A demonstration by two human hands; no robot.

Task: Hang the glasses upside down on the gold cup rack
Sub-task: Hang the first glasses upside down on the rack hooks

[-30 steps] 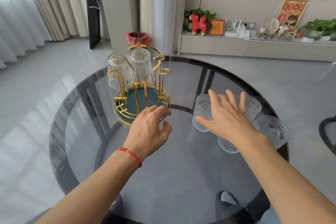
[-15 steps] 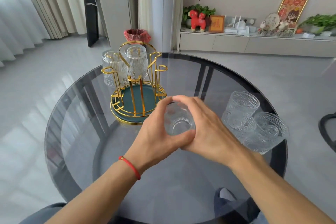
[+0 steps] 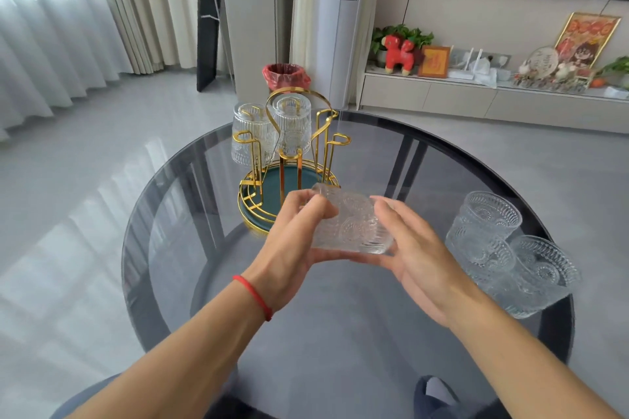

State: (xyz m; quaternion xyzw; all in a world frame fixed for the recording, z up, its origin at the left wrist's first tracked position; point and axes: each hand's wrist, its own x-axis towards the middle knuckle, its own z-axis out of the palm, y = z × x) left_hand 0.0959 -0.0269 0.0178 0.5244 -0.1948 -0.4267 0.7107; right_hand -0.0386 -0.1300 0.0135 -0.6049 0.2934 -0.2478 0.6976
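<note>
A clear embossed glass (image 3: 354,224) is held above the table between both hands, tipped over with its base up and left. My left hand (image 3: 292,241) grips its left side near the base. My right hand (image 3: 418,252) touches its right side and lower rim with fingers spread. Just behind stands the gold cup rack (image 3: 292,173) on a teal base, with two glasses (image 3: 292,126) hanging upside down on its far and left pegs. Three more glasses (image 3: 486,235) stand clustered upright at the table's right edge.
The round dark glass table (image 3: 340,333) carries everything. A red-lined bin (image 3: 286,76) stands on the floor behind the rack. A low TV cabinet (image 3: 476,102) with ornaments runs along the back right. Curtains hang at the left.
My right hand lifted one glass from the cluster on the right. Both hands brought it to the middle and turned it over, mouth now facing down and right.
</note>
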